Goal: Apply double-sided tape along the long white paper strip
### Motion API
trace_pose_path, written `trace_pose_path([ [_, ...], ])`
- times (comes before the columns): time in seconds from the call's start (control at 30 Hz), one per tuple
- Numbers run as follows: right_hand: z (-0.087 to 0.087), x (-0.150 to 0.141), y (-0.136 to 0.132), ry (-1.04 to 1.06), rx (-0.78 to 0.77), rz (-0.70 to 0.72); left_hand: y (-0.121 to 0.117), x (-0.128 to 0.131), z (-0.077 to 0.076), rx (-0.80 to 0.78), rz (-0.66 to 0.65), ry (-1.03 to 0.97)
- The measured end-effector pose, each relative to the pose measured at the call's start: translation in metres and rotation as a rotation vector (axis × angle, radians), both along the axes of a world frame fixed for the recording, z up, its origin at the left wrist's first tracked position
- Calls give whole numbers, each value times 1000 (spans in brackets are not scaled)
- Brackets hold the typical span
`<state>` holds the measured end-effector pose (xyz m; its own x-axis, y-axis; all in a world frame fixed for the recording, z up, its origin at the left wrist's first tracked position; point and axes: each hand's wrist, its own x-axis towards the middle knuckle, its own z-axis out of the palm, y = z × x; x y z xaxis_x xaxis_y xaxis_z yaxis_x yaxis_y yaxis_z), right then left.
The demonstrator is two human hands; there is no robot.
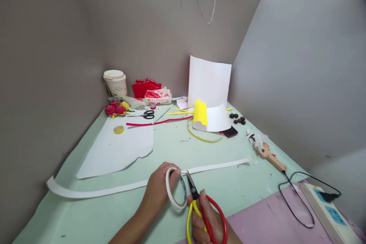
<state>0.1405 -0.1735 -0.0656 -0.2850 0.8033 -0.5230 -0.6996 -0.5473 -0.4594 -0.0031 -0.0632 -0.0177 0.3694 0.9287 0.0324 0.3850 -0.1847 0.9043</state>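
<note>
A roll of white tape with a blue inner core stands on edge in my left hand, the thumb reaching over its top. Behind that hand runs a long white paper strip, lying across the table; whether the fingers also pinch it I cannot tell. My right hand grips scissors with one red and one yellow handle. Their dark blades look nearly together and point up and away, with the tips beside the roll, close to the strip.
A white sheet lies at left, with a small yellow tape roll and black-handled scissors. Further back are a lidded cup, a wipes pack and curled paper. A glue gun and power strip sit right.
</note>
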Motion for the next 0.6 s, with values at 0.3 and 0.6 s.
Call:
trace_pose_path([
  [0.3, 9, -6, -2, -88, -1, -62, -1, -1, 2, -30, 41, -24],
  [0.6, 62, 30, -7, -682, 217, 43, 3, 0, -9, -55, 114, -58],
])
